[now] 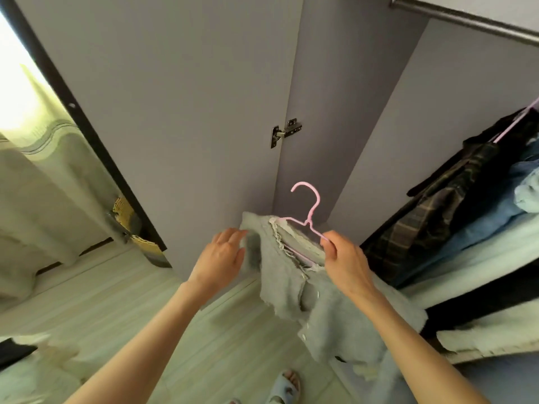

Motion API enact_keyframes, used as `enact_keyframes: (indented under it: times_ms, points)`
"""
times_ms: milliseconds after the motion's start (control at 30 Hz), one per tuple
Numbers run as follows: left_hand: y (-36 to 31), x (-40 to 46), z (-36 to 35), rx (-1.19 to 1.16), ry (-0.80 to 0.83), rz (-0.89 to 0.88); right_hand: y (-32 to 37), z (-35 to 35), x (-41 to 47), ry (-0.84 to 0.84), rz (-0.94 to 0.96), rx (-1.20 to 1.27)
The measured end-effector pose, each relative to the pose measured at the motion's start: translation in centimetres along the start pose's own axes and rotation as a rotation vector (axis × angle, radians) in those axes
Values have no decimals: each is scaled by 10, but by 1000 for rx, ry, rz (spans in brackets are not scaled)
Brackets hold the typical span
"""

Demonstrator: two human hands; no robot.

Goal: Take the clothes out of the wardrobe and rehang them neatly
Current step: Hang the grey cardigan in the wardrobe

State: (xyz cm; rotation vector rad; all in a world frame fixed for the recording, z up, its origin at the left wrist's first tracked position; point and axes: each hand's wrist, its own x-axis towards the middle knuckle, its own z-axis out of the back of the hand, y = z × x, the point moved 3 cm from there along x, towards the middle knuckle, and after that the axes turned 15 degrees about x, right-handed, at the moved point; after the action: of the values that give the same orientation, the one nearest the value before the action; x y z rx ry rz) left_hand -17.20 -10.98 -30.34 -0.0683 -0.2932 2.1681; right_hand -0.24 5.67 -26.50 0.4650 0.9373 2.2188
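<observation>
- While my right hand [342,259] pinches the right arm of the thin pink wire hanger [309,221] between thumb and curled fingers, my left hand [223,255] grips the left shoulder of the pale grey fluffy knitted top [318,290], fingers bent into the fabric.
- I hold hanger and top in front of me, between the open grey wardrobe door [175,112] and the wardrobe's interior on the right, well below the dark metal rail [466,20].
- As I judge it, I am seating the garment on the hanger: the left hanger arm looks to be inside the lace-trimmed neckline, while the right arm is bare where I pinch it.
- To do this well, I would keep the hanger level, draw the left shoulder seam out along the wire, then feed the right arm under the other shoulder, so the neckline sits centred below the hook.
- The knit looks soft and stretchy, so I would ease it rather than tug.
- The front seems to hang open and uneven; smoothing it before lifting should give a tidier result.
- Inside the wardrobe, a dark plaid garment [431,205] hangs from another pink hanger [513,123], with blue denim clothes [495,205] just beside it.
- Below these, pale fleecy items [490,336] lie in the wardrobe; I cannot tell what they are.
</observation>
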Motion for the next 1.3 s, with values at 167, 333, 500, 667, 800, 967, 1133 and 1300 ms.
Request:
enact_keyframes:
  times_ms: [167, 333, 500, 667, 800, 967, 1133, 1300]
  points:
    - [38, -44, 4, 63, -37, 120, 35, -22, -8, 62, 322, 29]
    - [82, -107, -6, 8, -15, 336, 76, -73, -15, 291, 506, 208]
    - [105, -188, -5, -15, -176, 603, 100, -138, -17, 553, 522, 360]
    - [98, -259, 12, 18, -391, 889, 134, -186, -31, 854, 578, 464]
    - [67, -301, 32, 30, -592, 1100, 171, -213, -49, 1090, 716, 535]
    - [34, -349, 42, 214, -691, 1449, 212, -241, -88, 1224, 925, 587]
    - [4, -388, 61, 363, -781, 1716, 248, -253, -137, 1244, 1159, 562]
    - [-21, -446, 65, 385, -876, 1917, 253, -280, -169, 1140, 1342, 349]
